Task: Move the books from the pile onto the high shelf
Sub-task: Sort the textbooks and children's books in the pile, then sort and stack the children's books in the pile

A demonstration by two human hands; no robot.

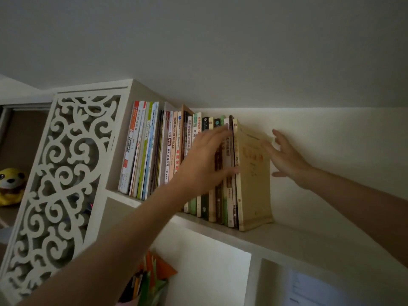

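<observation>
Flanking the yellow book (pixel 254 180) ending the row, both hands (pixel 207 162) (pixel 287 160) spread.

Upright row of books (pixel 176 151) on high white shelf (pixel 287 237), tan book (pixel 254 184) rightmost

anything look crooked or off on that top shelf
Mostly tidy. The tall thin books at the left end lean rightward instead of standing straight. The rest stand upright, ending in the beige book between the left hand and right hand. Nothing is fallen or damaged on the high shelf.
</observation>
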